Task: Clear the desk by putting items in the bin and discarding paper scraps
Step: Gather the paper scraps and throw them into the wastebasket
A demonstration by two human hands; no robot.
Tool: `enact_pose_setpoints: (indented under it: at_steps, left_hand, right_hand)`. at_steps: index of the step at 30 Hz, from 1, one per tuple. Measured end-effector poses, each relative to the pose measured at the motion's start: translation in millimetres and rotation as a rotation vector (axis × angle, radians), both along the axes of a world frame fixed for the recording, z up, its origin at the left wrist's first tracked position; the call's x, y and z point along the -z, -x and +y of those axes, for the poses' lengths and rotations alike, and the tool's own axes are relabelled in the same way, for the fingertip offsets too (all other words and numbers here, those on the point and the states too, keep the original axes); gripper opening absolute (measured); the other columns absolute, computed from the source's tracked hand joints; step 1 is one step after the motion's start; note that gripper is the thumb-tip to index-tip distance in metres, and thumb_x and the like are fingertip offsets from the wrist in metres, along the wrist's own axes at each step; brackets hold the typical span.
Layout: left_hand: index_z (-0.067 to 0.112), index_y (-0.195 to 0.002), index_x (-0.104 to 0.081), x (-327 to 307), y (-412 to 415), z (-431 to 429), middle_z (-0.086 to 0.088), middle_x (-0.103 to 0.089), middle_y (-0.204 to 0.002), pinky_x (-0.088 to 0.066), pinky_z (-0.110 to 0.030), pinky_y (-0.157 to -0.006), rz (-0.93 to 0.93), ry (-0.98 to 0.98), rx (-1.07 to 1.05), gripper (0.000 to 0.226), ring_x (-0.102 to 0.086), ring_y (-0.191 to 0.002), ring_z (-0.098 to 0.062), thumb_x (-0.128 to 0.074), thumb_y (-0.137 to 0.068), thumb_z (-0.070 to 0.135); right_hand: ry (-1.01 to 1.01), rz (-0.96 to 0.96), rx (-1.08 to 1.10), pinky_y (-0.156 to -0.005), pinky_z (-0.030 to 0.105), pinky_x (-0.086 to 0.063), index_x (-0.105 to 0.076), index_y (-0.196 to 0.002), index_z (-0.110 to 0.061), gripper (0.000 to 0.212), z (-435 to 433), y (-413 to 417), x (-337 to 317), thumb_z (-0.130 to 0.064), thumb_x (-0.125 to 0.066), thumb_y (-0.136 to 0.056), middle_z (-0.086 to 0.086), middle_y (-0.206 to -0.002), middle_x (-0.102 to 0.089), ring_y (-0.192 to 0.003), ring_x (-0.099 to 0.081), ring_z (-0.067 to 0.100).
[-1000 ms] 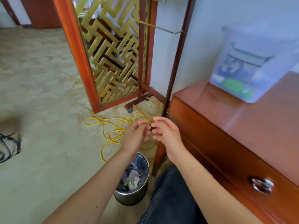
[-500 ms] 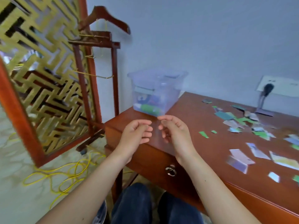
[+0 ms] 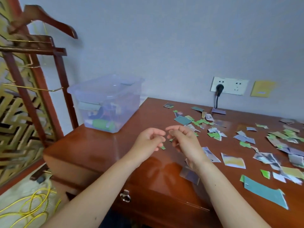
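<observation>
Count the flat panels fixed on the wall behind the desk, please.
2. A white socket panel, with a black plug in its left outlet, is above the desk; a yellow panel is just right of it. More may lie outside the frame.

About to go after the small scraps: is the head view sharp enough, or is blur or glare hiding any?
Head view: paper scraps mid-desk read clearly; its left edge is smeared, the coat stand soft and bowed; a dull sheen on the glossy desk hides nothing; contents of the clear bin look hazy.
</observation>
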State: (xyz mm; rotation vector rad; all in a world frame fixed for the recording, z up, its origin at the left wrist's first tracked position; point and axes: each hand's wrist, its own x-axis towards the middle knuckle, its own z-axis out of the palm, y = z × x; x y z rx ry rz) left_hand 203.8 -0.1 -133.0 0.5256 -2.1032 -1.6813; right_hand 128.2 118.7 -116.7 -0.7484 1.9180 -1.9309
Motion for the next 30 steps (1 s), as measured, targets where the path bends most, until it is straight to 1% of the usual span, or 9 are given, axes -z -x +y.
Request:
enact_pose_setpoints:
  at_steps: [3,6,10,13,19,23,25,27,30]
  left_hand:
    - [0.030,-0.092,-0.065,5.2,19.2,-8.4,0.004,-0.069,-0.089,-0.051,-0.024,-0.068,-0.050,0.189,0.043,0.018,-0.064,-0.076,-0.007,-0.062,-0.087,0.013]
    - [0.034,-0.096,-0.065,10.3,30.6,-18.1,0.013,-0.066,-0.089,-0.051,-0.028,-0.078,-0.152,0.385,0.071,0.018,-0.062,-0.080,-0.004,-0.066,-0.084,0.020]
    - [0.039,-0.106,-0.063,13.5,38.4,-30.9,0.014,-0.057,-0.104,-0.048,-0.028,-0.087,-0.297,0.603,0.139,0.024,-0.056,-0.088,-0.003,-0.069,-0.084,0.032]
    - [0.036,-0.113,-0.064,12.7,43.6,-37.9,0.012,-0.050,-0.111,-0.047,-0.031,-0.094,-0.355,0.707,0.206,0.029,-0.052,-0.096,-0.007,-0.069,-0.084,0.036]
    - [0.032,-0.112,-0.061,4.7,51.4,-50.4,0.009,-0.045,-0.114,-0.046,-0.034,-0.096,-0.433,0.774,0.342,0.033,-0.053,-0.101,-0.011,-0.070,-0.082,0.042]
    - [0.034,-0.095,-0.062,0.7,55.4,-56.3,0.007,-0.045,-0.112,-0.046,-0.038,-0.097,-0.499,0.857,0.387,0.025,-0.051,-0.105,-0.014,-0.069,-0.079,0.051]
    - [0.036,-0.084,-0.062,0.1,56.0,-56.9,0.007,-0.044,-0.113,-0.045,-0.040,-0.097,-0.514,0.883,0.412,0.018,-0.050,-0.108,-0.015,-0.067,-0.080,0.053]
    - [0.036,-0.078,-0.061,1.3,55.4,-57.3,0.008,-0.045,-0.109,-0.046,-0.040,-0.095,-0.500,0.888,0.419,0.018,-0.050,-0.105,-0.015,-0.066,-0.081,0.053]
    - [0.030,-0.081,-0.063,4.1,54.6,-56.6,0.011,-0.048,-0.094,-0.049,-0.033,-0.085,-0.450,0.884,0.405,0.021,-0.053,-0.089,-0.010,-0.065,-0.084,0.051]
  right_hand:
    - [-0.154,0.168,0.066,-0.052,0.011,-0.038,-0.072,-0.087,-0.015,0.021,-1.2,22.6,8.8,-0.003,-0.054,-0.090,-0.007,-0.069,-0.061,-0.053,-0.050,-0.002]
    - [-0.402,0.374,0.108,-0.066,0.020,-0.044,-0.069,-0.085,-0.027,0.020,-4.7,44.4,20.3,-0.011,-0.058,-0.089,-0.011,-0.080,-0.065,-0.067,-0.055,-0.001]
    - [-0.710,0.496,0.091,-0.079,0.028,-0.049,-0.069,-0.100,-0.027,0.017,-11.8,64.8,27.5,-0.021,-0.058,-0.089,-0.008,-0.098,-0.067,-0.090,-0.061,0.013]
    - [-0.816,0.542,0.082,-0.081,0.029,-0.050,-0.070,-0.105,-0.024,0.019,-18.7,69.0,31.4,-0.026,-0.059,-0.089,-0.004,-0.103,-0.066,-0.098,-0.062,0.017]
    - [-0.906,0.496,0.068,-0.080,0.033,-0.053,-0.066,-0.080,-0.030,0.006,-27.7,71.2,23.1,-0.028,-0.065,-0.085,-0.006,-0.094,-0.069,-0.094,-0.064,0.019]
    - [-0.962,0.432,0.032,-0.081,0.033,-0.054,-0.073,-0.083,-0.028,0.012,-31.0,70.6,18.9,-0.027,-0.062,-0.088,-0.005,-0.099,-0.072,-0.096,-0.065,0.019]
    - [-0.965,0.430,0.044,-0.079,0.033,-0.053,-0.069,-0.075,-0.029,0.015,-30.5,68.2,18.8,-0.027,-0.061,-0.087,-0.006,-0.099,-0.072,-0.095,-0.065,0.018]
    - [-0.909,0.404,0.066,-0.077,0.033,-0.052,-0.062,-0.067,-0.030,0.020,-27.1,66.5,19.4,-0.026,-0.061,-0.087,-0.006,-0.094,-0.071,-0.091,-0.064,0.017]
    - [-0.690,0.274,0.106,-0.073,0.031,-0.049,-0.059,-0.067,-0.026,0.021,-19.3,66.2,20.2,-0.024,-0.061,-0.088,-0.007,-0.077,-0.066,-0.074,-0.061,0.015]
